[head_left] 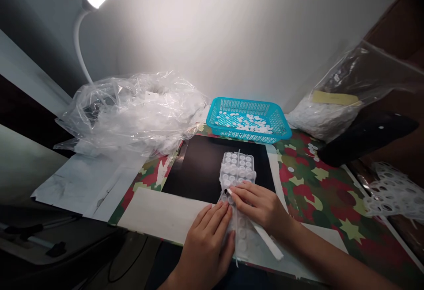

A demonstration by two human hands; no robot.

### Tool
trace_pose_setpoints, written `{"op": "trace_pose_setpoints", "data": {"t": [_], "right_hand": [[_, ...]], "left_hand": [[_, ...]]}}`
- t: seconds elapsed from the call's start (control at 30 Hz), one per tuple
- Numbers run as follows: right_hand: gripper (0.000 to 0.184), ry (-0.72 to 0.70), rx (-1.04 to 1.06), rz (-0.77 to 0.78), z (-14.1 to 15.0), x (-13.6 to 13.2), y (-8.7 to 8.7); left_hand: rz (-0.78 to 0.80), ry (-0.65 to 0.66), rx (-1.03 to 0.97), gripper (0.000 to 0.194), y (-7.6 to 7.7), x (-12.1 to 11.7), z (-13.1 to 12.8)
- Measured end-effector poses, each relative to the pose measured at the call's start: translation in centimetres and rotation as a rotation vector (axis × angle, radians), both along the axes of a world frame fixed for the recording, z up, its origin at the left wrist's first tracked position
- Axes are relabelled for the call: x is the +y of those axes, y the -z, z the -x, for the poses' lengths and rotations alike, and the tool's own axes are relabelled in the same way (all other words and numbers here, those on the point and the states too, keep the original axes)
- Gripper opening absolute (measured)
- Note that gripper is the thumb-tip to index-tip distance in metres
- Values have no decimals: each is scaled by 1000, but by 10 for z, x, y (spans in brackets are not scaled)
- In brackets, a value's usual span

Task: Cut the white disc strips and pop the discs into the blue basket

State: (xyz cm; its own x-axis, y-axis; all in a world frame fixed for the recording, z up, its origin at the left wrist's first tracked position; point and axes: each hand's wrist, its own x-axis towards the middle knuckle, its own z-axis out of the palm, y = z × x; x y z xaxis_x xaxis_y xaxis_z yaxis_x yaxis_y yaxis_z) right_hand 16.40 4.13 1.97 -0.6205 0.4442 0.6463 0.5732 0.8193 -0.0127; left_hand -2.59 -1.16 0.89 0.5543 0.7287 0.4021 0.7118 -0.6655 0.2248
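through my distant feed, the left hand [210, 232] lies with fingers released, seemingly steadying the translucent plastic sheet of round cells [228, 168] toward six o'clock on the camouflage-patterned tabletop [301, 192]; the right hand [261, 206] has fingers grasping a slim white stick [270, 242], apparently for control. the sheet's long axis runs twelve-to-six; the stick points between ten and eleven.

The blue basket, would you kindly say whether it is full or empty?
Neither: the blue basket holds white pieces scattered across its bottom, well below the rim.
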Motion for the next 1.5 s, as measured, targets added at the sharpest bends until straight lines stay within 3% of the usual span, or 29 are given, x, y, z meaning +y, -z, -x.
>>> {"op": "trace_pose_setpoints", "data": {"t": [0.1, 0.23, 0.33, 0.43, 0.73, 1.03, 1.23, 1.37, 1.5], "right_hand": [[18, -28, 46, 38, -3, 4, 2], [16, -171, 198, 313, -15, 4, 5], [15, -171, 368, 493, -23, -1, 6], [14, -146, 416, 541, -27, -5, 5], [14, -112, 268, 476, -27, -4, 12], [20, -101, -6, 265, -24, -8, 2], [18, 15, -50, 35, -11, -6, -7], [19, 40, 7, 80, -11, -3, -2], [18, -19, 152, 330, -19, -4, 8]], "left_hand": [[2, 6, 44, 41, 0, -1, 2], [55, 12, 122, 47, -1, 0, 4], [103, 13, 154, 48, -2, 3, 3], [124, 0, 141, 50, -2, 6, -2], [114, -41, 12, 49, -2, 7, -10], [97, -35, 12, 45, -4, 8, -11], [92, -41, 22, 43, -3, 8, -11], [83, -51, 29, 43, -3, 7, -12], [86, -58, 17, 44, -3, 6, -13]]}}
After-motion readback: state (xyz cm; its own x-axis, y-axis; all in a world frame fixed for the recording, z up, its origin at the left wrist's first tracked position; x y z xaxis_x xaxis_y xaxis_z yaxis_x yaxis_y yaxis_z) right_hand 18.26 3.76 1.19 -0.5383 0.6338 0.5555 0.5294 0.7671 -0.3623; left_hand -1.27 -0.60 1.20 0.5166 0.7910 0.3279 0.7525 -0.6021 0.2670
